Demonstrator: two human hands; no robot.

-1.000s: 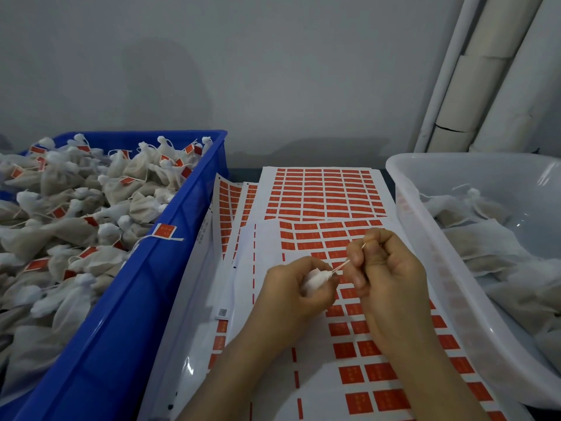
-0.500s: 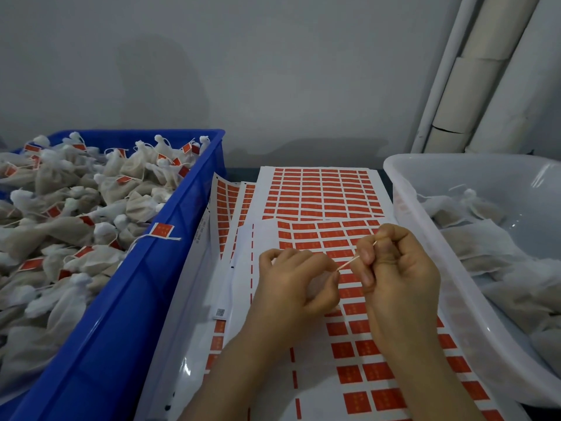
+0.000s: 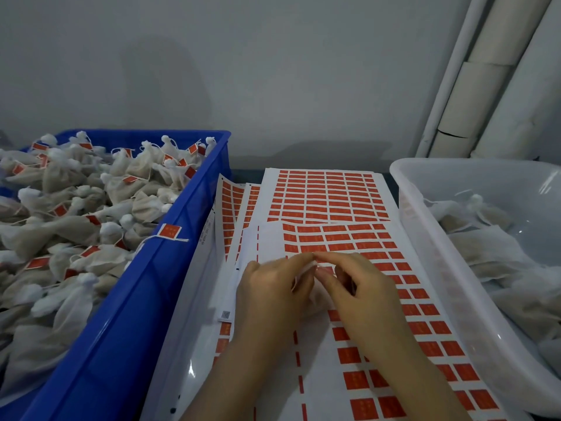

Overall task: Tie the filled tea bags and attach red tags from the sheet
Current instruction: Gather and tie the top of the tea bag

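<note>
Two hands — left (image 3: 273,294), right (image 3: 361,294) — fingertips together over tag sheets (image 3: 328,192), grip unclear

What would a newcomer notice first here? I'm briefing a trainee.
Probably the white sheet of red rectangular tags running down the middle. On the left, a blue plastic crate is heaped with tied white tea bags bearing red tags. The left hand and right hand meet fingertip to fingertip above the sheet.
</note>
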